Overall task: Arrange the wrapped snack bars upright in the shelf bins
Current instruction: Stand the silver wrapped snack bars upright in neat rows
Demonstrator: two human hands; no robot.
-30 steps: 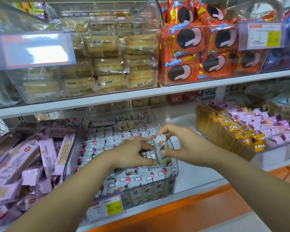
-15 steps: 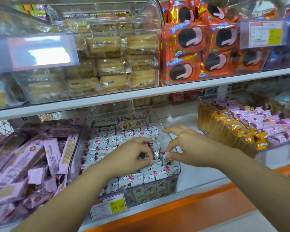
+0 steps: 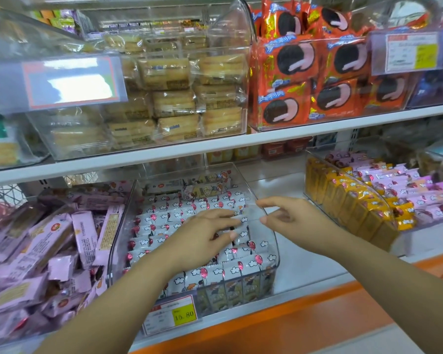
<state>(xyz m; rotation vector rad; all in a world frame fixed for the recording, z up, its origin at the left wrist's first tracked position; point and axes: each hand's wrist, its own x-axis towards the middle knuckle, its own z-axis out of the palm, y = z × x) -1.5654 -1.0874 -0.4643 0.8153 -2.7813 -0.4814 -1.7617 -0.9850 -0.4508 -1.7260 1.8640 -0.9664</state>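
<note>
White wrapped snack bars (image 3: 164, 221) with red balloon prints stand upright in rows inside a clear plastic bin (image 3: 274, 251) on the lower shelf. A few of the same bars lie flat at the bin's back. My left hand (image 3: 205, 236) rests palm down on the upright bars in the middle of the bin, fingers fairly straight. My right hand (image 3: 289, 218) hovers at the bin's right wall with thumb and fingers spread apart, holding nothing.
A bin of loose pink bars (image 3: 44, 251) sits to the left, and a bin of upright yellow and pink bars (image 3: 356, 208) to the right. A price tag (image 3: 173, 315) hangs on the front. The upper shelf (image 3: 215, 149) is close overhead.
One second ago my right hand pinched a white bar above the bin. The bar has gone down into the rows, my right hand has let go, and my left hand has spread flat.
</note>
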